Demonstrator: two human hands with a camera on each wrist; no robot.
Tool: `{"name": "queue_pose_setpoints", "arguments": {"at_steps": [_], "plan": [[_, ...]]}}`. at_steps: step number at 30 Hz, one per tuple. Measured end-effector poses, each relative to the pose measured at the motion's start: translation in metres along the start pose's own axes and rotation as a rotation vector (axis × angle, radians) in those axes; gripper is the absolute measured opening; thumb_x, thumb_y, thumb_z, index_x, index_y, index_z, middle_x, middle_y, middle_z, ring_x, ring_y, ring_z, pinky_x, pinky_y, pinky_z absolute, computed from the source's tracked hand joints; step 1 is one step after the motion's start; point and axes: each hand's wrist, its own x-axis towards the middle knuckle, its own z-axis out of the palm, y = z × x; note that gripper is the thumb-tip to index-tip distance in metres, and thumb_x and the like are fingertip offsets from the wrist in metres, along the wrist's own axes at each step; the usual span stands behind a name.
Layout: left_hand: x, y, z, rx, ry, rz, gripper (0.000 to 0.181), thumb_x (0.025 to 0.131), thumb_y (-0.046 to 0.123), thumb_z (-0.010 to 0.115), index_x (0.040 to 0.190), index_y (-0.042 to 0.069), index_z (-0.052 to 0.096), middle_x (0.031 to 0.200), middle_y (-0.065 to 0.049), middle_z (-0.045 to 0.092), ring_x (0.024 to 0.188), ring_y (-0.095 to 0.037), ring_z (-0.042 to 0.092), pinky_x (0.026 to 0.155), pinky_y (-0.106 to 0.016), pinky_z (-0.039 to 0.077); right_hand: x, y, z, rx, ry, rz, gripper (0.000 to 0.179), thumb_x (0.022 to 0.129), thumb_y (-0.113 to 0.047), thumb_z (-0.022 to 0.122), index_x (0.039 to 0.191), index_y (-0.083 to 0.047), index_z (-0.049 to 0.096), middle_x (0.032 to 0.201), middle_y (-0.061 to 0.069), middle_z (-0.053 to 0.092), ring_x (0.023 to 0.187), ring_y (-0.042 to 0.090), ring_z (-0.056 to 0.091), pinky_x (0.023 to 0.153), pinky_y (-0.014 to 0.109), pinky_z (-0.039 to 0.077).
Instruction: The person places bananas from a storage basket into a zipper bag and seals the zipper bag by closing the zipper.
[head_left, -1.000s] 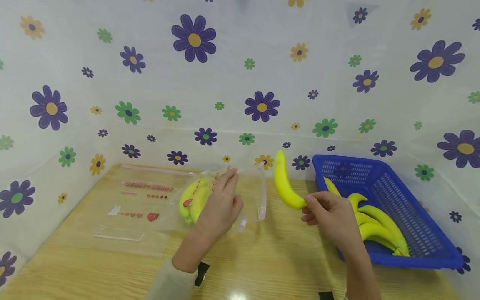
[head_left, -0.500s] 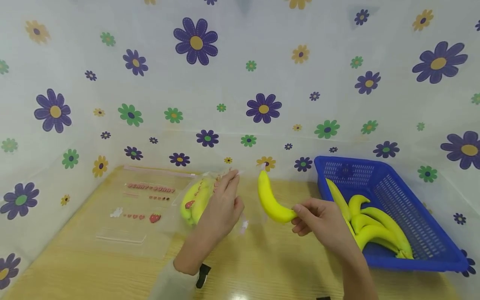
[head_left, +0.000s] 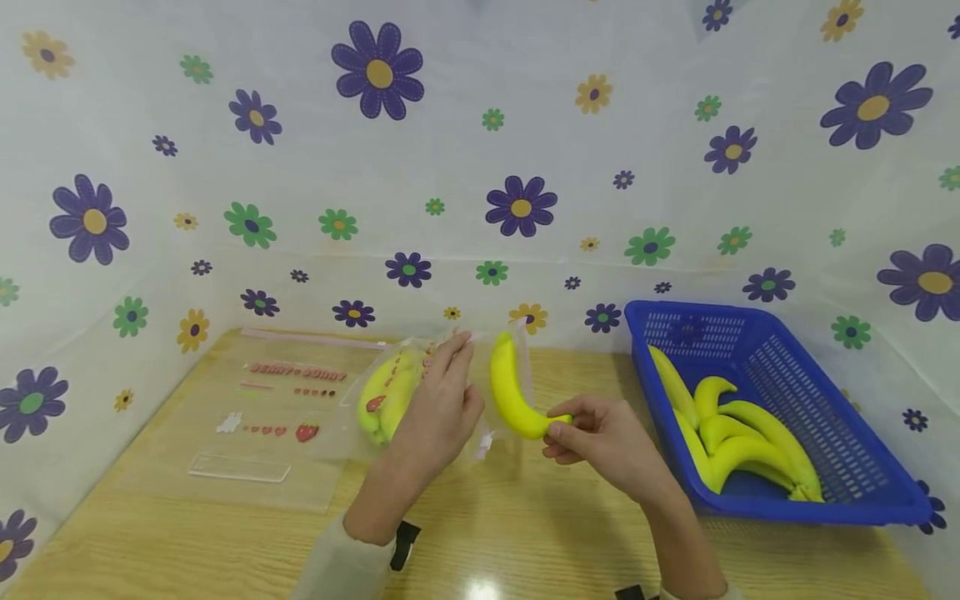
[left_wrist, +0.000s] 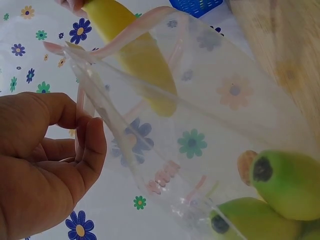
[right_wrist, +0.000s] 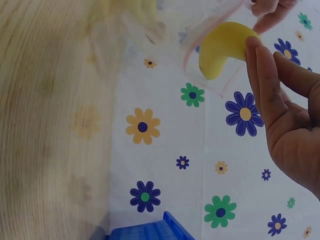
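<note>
My left hand [head_left: 442, 408] pinches the rim of a clear zip bag [left_wrist: 192, 117], holding its pink-edged mouth apart. Inside the bag lie yellow-green bananas [head_left: 386, 400], whose dark tips show in the left wrist view. Between the thumb and fingers of my right hand [head_left: 600, 442] is a single yellow banana [head_left: 508, 387], gripped at its stem end. Its free end points up and away in the head view. Seen from the left wrist, that end reaches past the pink rim into the bag's mouth, behind the clear film.
To the right stands a blue plastic basket [head_left: 847, 417] with several bananas [head_left: 750, 442] in it. A flat clear bag [head_left: 262, 408] with pink lettering and strawberry prints lies on the wooden table [head_left: 480, 533] at the left. Flower-patterned sheeting [head_left: 420, 167] rises behind and at both sides.
My right hand has carried the banana leftward from beside the basket to the mouth of the bag. The left hand has kept its hold on the rim.
</note>
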Motion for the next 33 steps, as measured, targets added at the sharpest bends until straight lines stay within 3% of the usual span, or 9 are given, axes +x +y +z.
{"name": "queue_pose_setpoints", "arguments": {"at_steps": [7,10,14,17,26,33], "plan": [[0.001,0.0,-0.001,0.002,0.014,0.003,0.051,0.086,-0.01,0.06,0.136,-0.015,0.049,0.146,-0.025,0.045,0.134,-0.036,0.047,0.103,-0.041,0.048,0.004,0.006,0.007,-0.018,0.012,-0.024,0.024,0.094,0.001,0.062,0.116,0.012,0.062,0.095,0.024,0.071,0.08,0.023,0.073,0.07,0.035,0.062],[0.0,0.001,-0.001,-0.009,0.009,-0.002,0.051,0.086,-0.01,0.06,0.136,-0.015,0.049,0.146,-0.025,0.044,0.135,-0.036,0.046,0.104,-0.042,0.047,0.004,0.008,0.013,-0.073,0.069,-0.003,0.021,0.095,0.002,0.061,0.115,0.008,0.062,0.093,0.018,0.072,0.08,0.024,0.073,0.07,0.035,0.062],[0.0,0.001,-0.002,-0.017,0.006,-0.005,0.051,0.086,-0.01,0.059,0.136,-0.015,0.048,0.146,-0.025,0.044,0.135,-0.036,0.046,0.104,-0.041,0.046,0.004,0.009,0.021,-0.156,0.164,0.012,0.018,0.097,0.001,0.058,0.115,0.003,0.061,0.095,0.017,0.071,0.082,0.026,0.072,0.068,0.035,0.062],[0.0,-0.001,-0.003,-0.014,0.014,-0.005,0.052,0.086,-0.01,0.059,0.136,-0.015,0.048,0.146,-0.025,0.044,0.134,-0.036,0.047,0.103,-0.041,0.047,0.006,0.011,0.027,-0.18,0.192,0.013,0.018,0.099,-0.001,0.054,0.117,0.002,0.056,0.101,0.019,0.069,0.089,0.029,0.07,0.072,0.037,0.062],[0.0,-0.001,-0.004,-0.006,0.014,-0.013,0.051,0.087,-0.009,0.06,0.136,-0.015,0.049,0.146,-0.024,0.045,0.134,-0.036,0.047,0.103,-0.041,0.047,0.013,0.021,0.041,0.035,0.117,0.026,0.016,0.102,-0.002,0.049,0.117,0.002,0.048,0.115,0.025,0.061,0.105,0.042,0.066,0.083,0.043,0.059],[0.001,-0.002,-0.008,-0.007,-0.001,-0.014,0.051,0.086,-0.008,0.061,0.136,-0.016,0.049,0.145,-0.024,0.045,0.135,-0.037,0.046,0.104,-0.042,0.046,0.021,0.019,0.05,0.176,0.192,0.055,0.02,0.095,0.003,0.059,0.113,0.011,0.056,0.112,0.023,0.061,0.095,0.033,0.07,0.08,0.036,0.06]]}}
